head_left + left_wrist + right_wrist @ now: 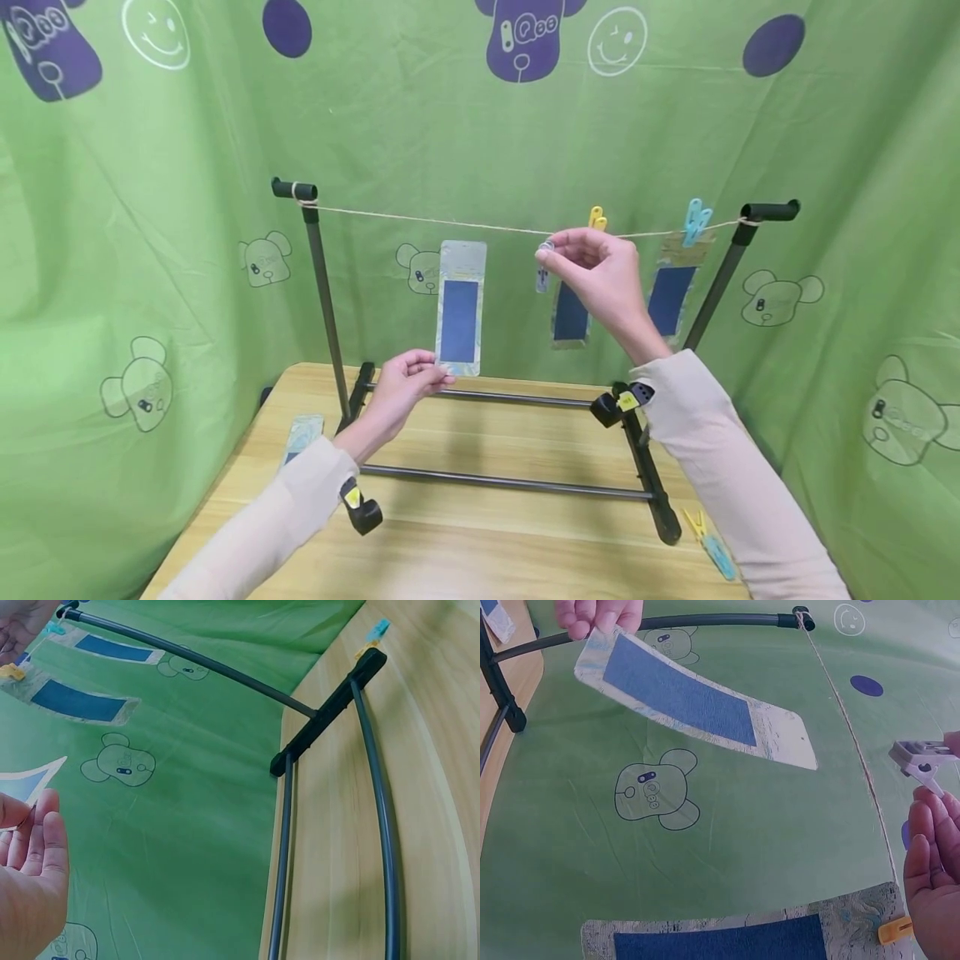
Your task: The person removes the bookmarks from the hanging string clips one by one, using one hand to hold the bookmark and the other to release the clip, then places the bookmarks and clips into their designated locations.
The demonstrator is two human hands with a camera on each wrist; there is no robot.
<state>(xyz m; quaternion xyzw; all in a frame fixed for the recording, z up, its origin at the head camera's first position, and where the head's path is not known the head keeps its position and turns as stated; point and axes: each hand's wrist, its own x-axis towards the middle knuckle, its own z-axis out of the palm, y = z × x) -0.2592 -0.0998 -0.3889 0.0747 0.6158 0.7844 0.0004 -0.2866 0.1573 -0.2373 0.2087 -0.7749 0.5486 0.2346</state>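
Observation:
My left hand pinches the bottom edge of a long packet with a blue panel, holding it upright just below the string stretched across a black rack. The same packet shows in the right wrist view with my left fingers on its end. My right hand is up at the string, pinching a pale clothes peg, also seen as a peg beside the string. Two more blue packets hang under a yellow peg and a blue peg.
A wooden table carries the rack's base bars. Another packet lies on the table's left, and loose yellow and blue pegs lie at the right front. Green printed cloth surrounds the table.

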